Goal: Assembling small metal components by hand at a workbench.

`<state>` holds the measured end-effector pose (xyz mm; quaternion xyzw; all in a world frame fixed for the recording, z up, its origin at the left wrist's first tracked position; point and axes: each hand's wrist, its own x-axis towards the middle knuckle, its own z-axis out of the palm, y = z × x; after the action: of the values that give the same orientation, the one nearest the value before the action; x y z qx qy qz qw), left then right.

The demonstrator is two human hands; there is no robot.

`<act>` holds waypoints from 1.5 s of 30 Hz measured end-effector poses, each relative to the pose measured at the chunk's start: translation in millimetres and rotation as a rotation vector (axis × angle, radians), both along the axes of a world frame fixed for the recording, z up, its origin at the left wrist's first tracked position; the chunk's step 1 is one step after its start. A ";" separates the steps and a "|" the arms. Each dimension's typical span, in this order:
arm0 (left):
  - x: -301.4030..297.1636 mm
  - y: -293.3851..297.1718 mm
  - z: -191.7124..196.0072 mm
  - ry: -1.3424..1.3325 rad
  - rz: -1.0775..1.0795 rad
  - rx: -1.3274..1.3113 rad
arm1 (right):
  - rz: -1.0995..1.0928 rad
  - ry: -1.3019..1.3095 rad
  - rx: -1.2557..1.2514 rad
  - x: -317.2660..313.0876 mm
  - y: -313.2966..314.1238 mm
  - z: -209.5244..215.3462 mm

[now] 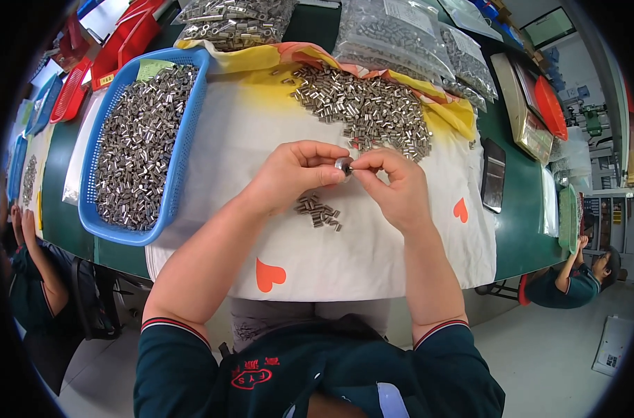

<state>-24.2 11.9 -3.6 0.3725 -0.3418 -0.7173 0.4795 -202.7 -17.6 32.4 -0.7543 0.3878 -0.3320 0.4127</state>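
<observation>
Hands: left hand (296, 174) and right hand (393, 184) pinched together on one small metal sleeve (343, 165), centre.
Done, likely: little pile of sleeves (318, 210) at 6 o'clock of the hands.
Left: loose heap (366, 111) at 12 o'clock on white cloth (373, 251).
Containers: blue basket (184, 139) at 10 o'clock, nearly full of sleeves; clear bags (393, 35) at 1 o'clock, filled.

Green counter (519, 230), cloth-covered in the middle: white cloth (373, 258) with orange hearts and yellow far edge. On the cloth: blue basket (184, 150) full of small metal sleeves at left, loose sleeve heap (366, 104) at the far side, small sleeve cluster (318, 211) at centre. Clear bags of parts (400, 35) along the far edge; dark tray (495, 174) right of the cloth.
</observation>
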 end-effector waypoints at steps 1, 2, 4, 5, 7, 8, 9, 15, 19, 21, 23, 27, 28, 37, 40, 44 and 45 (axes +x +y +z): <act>0.4 0.5 0.2 0.000 0.001 0.003 | -0.007 0.016 0.010 0.9 1.1 0.8; 0.9 1.0 0.3 0.010 0.007 0.012 | -0.005 0.016 0.012 2.0 2.1 1.1; 0.1 1.5 0.0 0.023 0.015 0.021 | 0.003 0.034 -0.080 3.2 3.4 2.4; -0.4 2.0 -0.8 -0.057 0.022 -0.023 | 0.007 0.035 -0.080 4.2 4.8 1.1; -1.4 1.8 -1.0 -0.135 0.032 -0.067 | -0.035 0.098 -0.247 5.9 6.6 -3.5; -1.7 1.7 -0.8 -0.145 0.040 -0.065 | -0.031 0.098 -0.247 7.3 6.7 -5.3; -1.7 2.0 -0.8 -0.155 0.044 -0.061 | -0.037 0.128 -0.349 8.8 7.7 -7.0; 2.3 1.6 -1.8 -0.244 -0.021 -0.063 | -0.001 0.151 -0.250 7.3 8.2 -3.8; 1.7 1.2 0.3 -0.289 -0.026 -0.073 | 0.021 0.188 -0.323 6.2 8.5 -5.5; 2.2 1.5 2.9 -0.289 -0.024 -0.056 | 0.011 0.176 -0.289 7.1 10.0 -3.3; 3.8 1.7 3.6 -0.311 -0.019 -0.064 | 0.003 0.164 -0.254 8.5 11.8 -2.7; -0.9 2.3 4.5 -0.321 0.025 -0.073 | -0.061 0.137 -0.270 9.3 12.8 -6.3; -2.0 2.7 4.8 -0.321 0.021 -0.075 | -0.072 0.133 -0.310 9.2 13.0 -6.9; 3.9 0.7 2.6 -0.250 -0.028 -0.067 | 0.071 0.022 0.030 -2.7 3.6 -2.9; 3.4 -0.3 1.3 -0.273 -0.122 -0.044 | 0.004 0.093 0.196 -0.6 3.5 -1.4; 0.8 1.9 0.3 -0.265 -0.121 -0.038 | -0.007 0.163 0.181 -7.5 -2.7 -4.4; 0.1 1.0 0.5 -0.280 -0.137 -0.048 | -0.026 0.155 0.156 -10.9 -5.9 -2.4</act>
<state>-24.1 12.9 -3.2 0.4331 -0.4468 -0.6810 0.3861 -213.6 -23.5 29.9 -0.7382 0.4531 -0.2467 0.4347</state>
